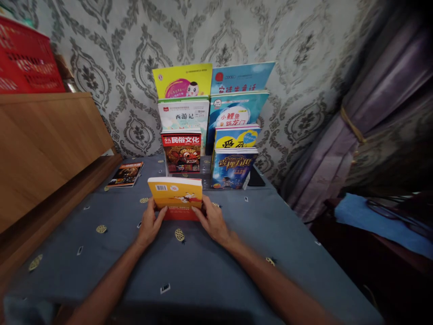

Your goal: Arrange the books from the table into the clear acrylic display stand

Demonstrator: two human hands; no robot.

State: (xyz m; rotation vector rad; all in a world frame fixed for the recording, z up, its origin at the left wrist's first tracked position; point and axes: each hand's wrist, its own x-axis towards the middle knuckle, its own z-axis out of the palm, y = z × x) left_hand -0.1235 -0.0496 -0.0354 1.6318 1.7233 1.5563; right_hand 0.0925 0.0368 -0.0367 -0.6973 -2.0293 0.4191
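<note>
Both hands [149, 223] [214, 221] grip, fingers [207, 203] apparently curled.

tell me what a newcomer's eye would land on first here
Probably the yellow-and-orange book, held between the left hand and the right hand at the centre. Just beyond it, two stepped columns of books rise before the patterned wall. A bright red basket stands out at the upper left.

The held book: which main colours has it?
Held book: yellow-orange above, red below, in the head view.
</note>
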